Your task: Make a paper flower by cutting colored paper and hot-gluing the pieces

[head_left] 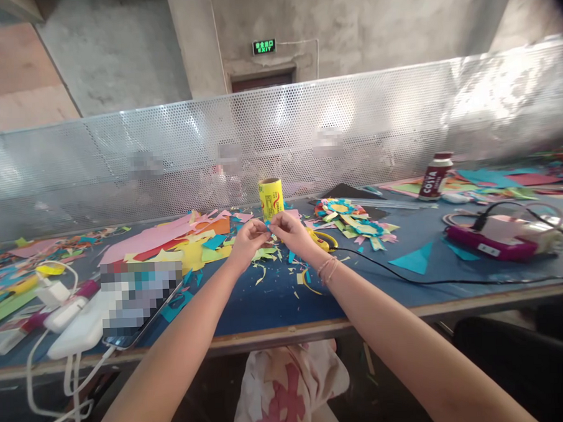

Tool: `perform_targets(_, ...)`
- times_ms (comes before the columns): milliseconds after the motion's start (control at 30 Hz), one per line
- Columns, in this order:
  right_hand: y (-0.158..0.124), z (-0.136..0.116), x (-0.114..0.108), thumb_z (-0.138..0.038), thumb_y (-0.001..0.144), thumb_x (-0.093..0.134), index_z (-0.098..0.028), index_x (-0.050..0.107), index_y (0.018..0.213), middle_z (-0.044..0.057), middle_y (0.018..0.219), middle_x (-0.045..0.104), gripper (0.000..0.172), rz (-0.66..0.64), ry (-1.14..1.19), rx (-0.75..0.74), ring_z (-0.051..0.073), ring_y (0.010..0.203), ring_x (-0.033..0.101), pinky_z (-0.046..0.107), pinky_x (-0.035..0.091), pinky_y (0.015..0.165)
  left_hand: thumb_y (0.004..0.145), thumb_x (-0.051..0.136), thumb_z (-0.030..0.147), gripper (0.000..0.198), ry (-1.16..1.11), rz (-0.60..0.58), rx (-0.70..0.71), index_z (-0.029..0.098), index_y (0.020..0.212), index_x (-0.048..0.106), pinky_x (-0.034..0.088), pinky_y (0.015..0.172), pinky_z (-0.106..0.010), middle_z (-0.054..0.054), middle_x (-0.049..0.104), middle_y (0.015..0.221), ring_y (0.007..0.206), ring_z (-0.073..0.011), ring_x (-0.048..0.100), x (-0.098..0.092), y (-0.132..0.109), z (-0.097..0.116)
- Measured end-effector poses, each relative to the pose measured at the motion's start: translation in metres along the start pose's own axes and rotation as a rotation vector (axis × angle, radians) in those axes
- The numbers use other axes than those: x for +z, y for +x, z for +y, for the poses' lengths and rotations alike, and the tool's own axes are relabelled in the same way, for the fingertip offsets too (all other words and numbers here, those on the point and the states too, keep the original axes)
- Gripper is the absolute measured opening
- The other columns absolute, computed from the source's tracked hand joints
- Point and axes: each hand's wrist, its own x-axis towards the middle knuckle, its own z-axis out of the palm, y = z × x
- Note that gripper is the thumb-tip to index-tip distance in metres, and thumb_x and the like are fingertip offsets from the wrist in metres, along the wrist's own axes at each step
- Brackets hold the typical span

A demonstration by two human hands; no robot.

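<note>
My left hand [249,242] and my right hand [292,233] meet above the middle of the table. Their thumbs and fingertips are pinched on a small blue paper piece [269,225], mostly covered by the fingers. Just behind them stands a yellow printed roll [271,199] with an open top. Yellow-handled scissors [324,239] lie beside my right hand, partly hidden by it. Layered paper rosettes [340,208] in blue, yellow and pink rest to the right. Cut paper scraps [260,254] are scattered under both hands.
Pink paper sheets [147,238] lie left of my hands. A phone [140,304] and a white power bank [74,326] with cables sit front left. On the right are a Costa bottle [435,178], a purple power strip [492,244] and a black cable [434,283]. A perforated metal screen [181,153] stands behind.
</note>
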Motion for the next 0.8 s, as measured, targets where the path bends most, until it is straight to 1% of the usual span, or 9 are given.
perform_targets(233,-0.0004,0.0014,0.0006,-0.039,0.074,0.057,-0.019,0.047,0.077,-0.005,0.063,0.045,0.022,-0.029,0.037,-0.013,0.009,0.055,0.038,0.025,0.031,0.053,0.064,0.071,0.03,0.028,0.023,0.013,0.03,0.016,0.073,0.048,0.05,0.06,-0.025,0.003,0.052,0.07,0.063,-0.0097,0.056,-0.0013,0.0026,-0.0024)
perform_targets(433,-0.0007,0.0003,-0.0004,-0.036,0.071,0.061,-0.02,0.046,0.076,-0.007,0.06,0.036,0.022,-0.029,0.099,-0.002,0.008,0.055,0.035,0.024,0.031,0.053,0.065,0.07,0.032,0.028,0.049,-0.005,0.037,0.016,0.072,0.048,0.051,0.06,-0.025,0.003,0.052,0.068,0.063,-0.0099,0.056,-0.0012,0.0017,-0.0022)
perform_targets(800,-0.0007,-0.001,-0.0022,-0.038,0.071,0.061,-0.02,0.044,0.076,-0.007,0.06,0.036,0.025,-0.045,0.157,0.027,0.007,0.054,0.034,0.023,0.031,0.053,0.066,0.07,0.034,0.028,0.105,-0.041,0.028,0.015,0.072,0.05,0.051,0.06,-0.025,0.002,0.054,0.067,0.063,-0.0102,0.057,0.0016,-0.0002,0.0003)
